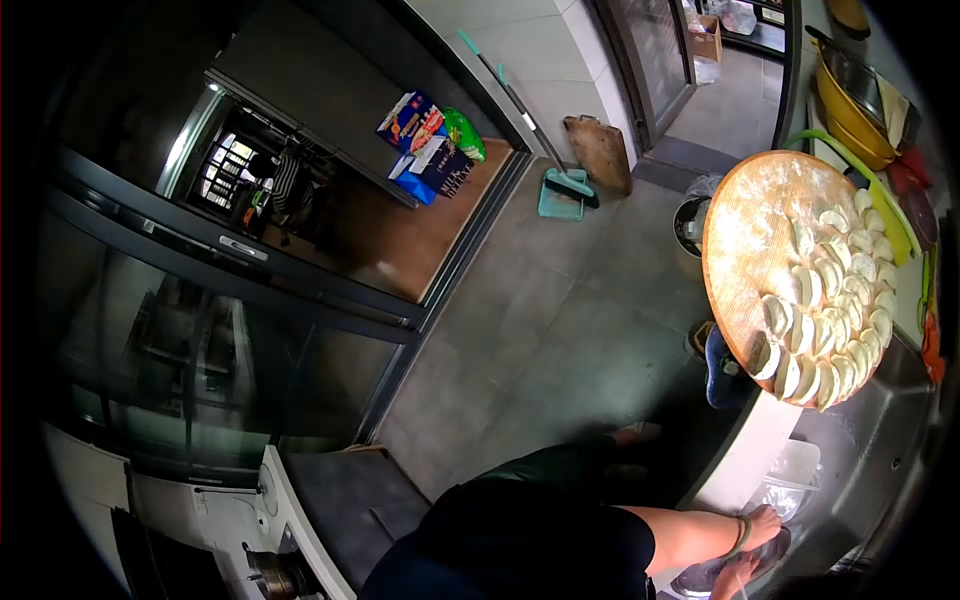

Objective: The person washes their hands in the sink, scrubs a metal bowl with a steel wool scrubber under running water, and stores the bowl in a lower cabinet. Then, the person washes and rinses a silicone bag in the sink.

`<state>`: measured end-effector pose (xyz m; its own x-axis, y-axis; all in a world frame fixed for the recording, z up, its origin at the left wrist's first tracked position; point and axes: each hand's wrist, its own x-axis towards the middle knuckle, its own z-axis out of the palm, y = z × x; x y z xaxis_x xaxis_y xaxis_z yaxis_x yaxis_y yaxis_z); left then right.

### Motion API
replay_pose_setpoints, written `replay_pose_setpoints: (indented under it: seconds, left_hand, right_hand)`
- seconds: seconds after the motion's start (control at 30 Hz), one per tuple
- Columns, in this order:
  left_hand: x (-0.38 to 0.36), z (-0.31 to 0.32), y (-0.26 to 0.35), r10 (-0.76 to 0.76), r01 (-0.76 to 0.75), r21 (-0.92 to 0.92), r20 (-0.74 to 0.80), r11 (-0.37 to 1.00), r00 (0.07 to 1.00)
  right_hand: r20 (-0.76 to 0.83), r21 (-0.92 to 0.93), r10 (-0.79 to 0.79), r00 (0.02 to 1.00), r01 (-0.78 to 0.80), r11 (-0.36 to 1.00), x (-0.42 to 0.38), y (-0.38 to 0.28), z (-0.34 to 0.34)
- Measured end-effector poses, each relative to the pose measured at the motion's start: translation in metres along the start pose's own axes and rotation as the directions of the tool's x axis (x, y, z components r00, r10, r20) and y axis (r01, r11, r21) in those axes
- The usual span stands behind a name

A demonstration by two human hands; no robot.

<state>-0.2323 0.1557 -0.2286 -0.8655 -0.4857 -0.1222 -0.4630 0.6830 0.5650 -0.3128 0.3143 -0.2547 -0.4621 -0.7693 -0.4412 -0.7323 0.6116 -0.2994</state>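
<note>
Low on the right, both hands are over the metal sink (880, 430). My left hand (762, 527), with a green band at its wrist, has bent fingers at the edge of a dark, rounded item (775, 548); what exactly it grips is too small to tell. Just below it, my right hand (735, 577) is partly cut off by the frame edge, its fingers unclear, close to the same item. A clear plastic container (795, 465) lies in the sink beside my left hand. Above, a round woven tray (745, 220) bears flour and many dumplings, resting across the counter edge.
Yellow bowls (850, 110) and a green-rimmed item (890, 205) stand behind the tray. A bin (690, 225) is on the floor below it. Farther off are a broom (530, 120), a teal dustpan (560, 195), a wooden board (600, 150) and sliding doors. A pot (272, 575) sits lower left.
</note>
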Motion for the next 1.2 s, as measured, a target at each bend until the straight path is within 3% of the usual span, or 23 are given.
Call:
replay_pose_setpoints:
  seconds: [0.07, 0.2, 0.27, 0.5, 0.57, 0.6, 0.67, 0.7, 0.77, 0.8, 0.9, 0.97, 1.0, 1.07, 1.2]
  left_hand:
    - [0.006, 0.011, 0.002, -0.008, 0.008, -0.003, 0.060, 1.000, 0.998]
    - [0.005, 0.011, 0.005, -0.076, 0.076, -0.038, 0.010, 0.996, 0.997]
    - [-0.002, 0.004, 0.006, -0.034, 0.035, 0.001, -0.143, 0.999, 0.989]
    - [0.012, 0.036, 0.007, -0.038, 0.038, -0.016, 0.004, 0.999, 0.999]
    - [0.014, 0.048, 0.012, -0.157, 0.159, -0.002, -0.183, 0.987, 0.971]
    - [0.014, 0.049, 0.011, -0.158, 0.161, -0.002, -0.184, 0.987, 0.970]
    - [0.003, 0.024, 0.005, 0.006, 0.003, 0.118, -0.075, 0.993, 0.997]
    - [0.002, 0.015, 0.002, 0.007, 0.002, 0.118, -0.075, 0.993, 0.997]
    - [0.002, 0.000, 0.003, 0.055, -0.068, 0.083, 0.155, 0.994, 0.986]
    - [0.000, -0.005, 0.004, 0.053, -0.065, 0.075, 0.152, 0.995, 0.987]
    - [-0.001, 0.005, 0.006, 0.037, -0.044, 0.076, 0.092, 0.996, 0.995]
    - [0.004, 0.036, 0.012, -0.116, 0.133, 0.035, -0.306, 0.990, 0.945]
    - [0.004, 0.032, 0.009, -0.113, 0.132, 0.043, -0.304, 0.990, 0.946]
    - [0.004, 0.013, 0.006, -0.050, 0.054, 0.032, -0.113, 0.998, 0.992]
    - [0.008, 0.024, 0.003, -0.081, 0.082, 0.007, -0.140, 0.997, 0.987]
  right_hand:
    - [-0.053, 0.067, 0.012, 0.999, -0.009, 0.998, 0.016, -0.011, 0.002]
    - [-0.041, 0.132, 0.005, 0.999, 0.001, 0.991, 0.033, -0.037, 0.010]
    - [-0.027, 0.140, 0.006, 1.000, -0.003, 0.990, 0.031, -0.041, 0.012]
    - [0.092, 0.094, -0.031, 0.995, 0.022, 0.995, -0.010, -0.030, 0.019]
    - [0.139, 0.078, -0.055, 0.989, 0.045, 0.996, -0.024, -0.029, 0.024]
    - [0.160, 0.065, -0.062, 0.985, 0.052, 0.997, -0.028, -0.028, 0.025]
    - [0.197, 0.052, -0.075, 0.978, 0.066, 0.996, -0.035, -0.031, 0.027]
    - [0.209, 0.042, -0.077, 0.975, 0.070, 0.997, -0.039, -0.034, 0.027]
    - [0.207, 0.015, -0.058, 0.977, 0.056, 0.998, -0.038, -0.031, 0.026]
    - [0.190, 0.007, -0.049, 0.981, 0.049, 0.999, -0.033, -0.026, 0.023]
    - [0.075, 0.039, 0.003, 0.997, -0.006, 0.999, -0.009, -0.027, 0.017]
    - [0.023, 0.085, 0.027, 0.999, -0.028, 0.996, 0.006, -0.031, 0.017]
    - [0.003, 0.112, 0.038, 0.999, -0.038, 0.993, 0.012, -0.036, 0.018]
    - [-0.008, 0.133, 0.047, 0.999, -0.046, 0.990, 0.016, -0.043, 0.021]
    - [0.120, 0.142, -0.040, 0.992, 0.023, 0.990, -0.021, -0.044, 0.037]
